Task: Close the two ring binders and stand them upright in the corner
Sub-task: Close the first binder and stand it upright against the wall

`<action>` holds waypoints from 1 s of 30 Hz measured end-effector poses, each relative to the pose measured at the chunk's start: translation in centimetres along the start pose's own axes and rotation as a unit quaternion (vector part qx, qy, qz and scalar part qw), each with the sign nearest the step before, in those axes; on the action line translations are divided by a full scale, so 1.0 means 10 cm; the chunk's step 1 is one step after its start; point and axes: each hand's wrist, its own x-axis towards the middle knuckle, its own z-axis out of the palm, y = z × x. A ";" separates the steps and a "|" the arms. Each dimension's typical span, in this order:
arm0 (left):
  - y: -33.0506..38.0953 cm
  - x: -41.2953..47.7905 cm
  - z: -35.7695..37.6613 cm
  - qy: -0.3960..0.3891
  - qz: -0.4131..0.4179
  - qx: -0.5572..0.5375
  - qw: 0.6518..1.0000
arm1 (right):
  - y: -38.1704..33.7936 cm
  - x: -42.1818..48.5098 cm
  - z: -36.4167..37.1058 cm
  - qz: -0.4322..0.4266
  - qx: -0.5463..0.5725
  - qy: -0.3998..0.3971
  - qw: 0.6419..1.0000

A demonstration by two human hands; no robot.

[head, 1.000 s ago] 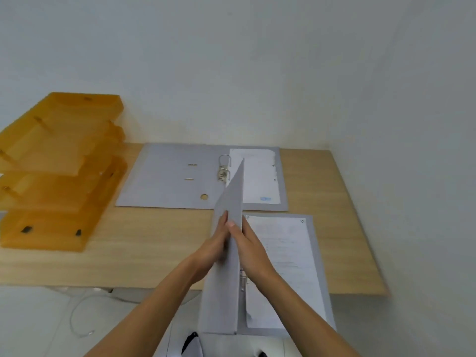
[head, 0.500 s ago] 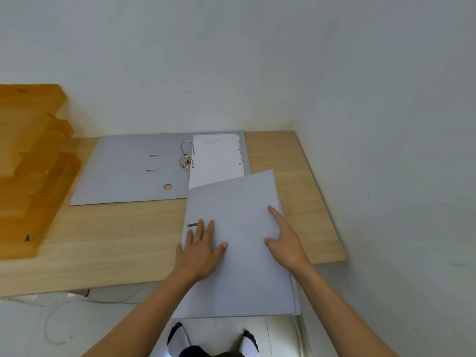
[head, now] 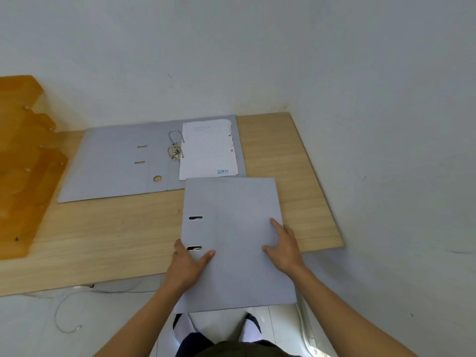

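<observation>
The near grey ring binder (head: 231, 215) lies closed and flat on the wooden table (head: 103, 240), its front end overhanging the table's front edge. My left hand (head: 188, 264) grips its spine side, thumb on the cover beside the lower slot. My right hand (head: 283, 246) holds its right edge, index finger and thumb on the cover. The far grey ring binder (head: 113, 166) lies open flat by the back wall, rings (head: 175, 148) up, white sheets (head: 208, 150) on its right half. The closed binder's far end overlaps the open binder's front right corner.
Stacked orange letter trays (head: 23, 163) fill the table's left side. White walls meet at the back right corner (head: 288, 113), with bare wood in front of it. A thin cable (head: 64, 313) lies on the floor below, and my feet show under the binder.
The near binder's cover came down from upright to fully shut. My hands slid from flat on the cover to its left and right edges, and the view shifted right.
</observation>
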 end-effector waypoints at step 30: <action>0.63 -0.38 0.12 -0.232 -0.077 -0.438 0.865 | -0.23 -0.04 -0.04 0.003 0.058 -0.069 0.996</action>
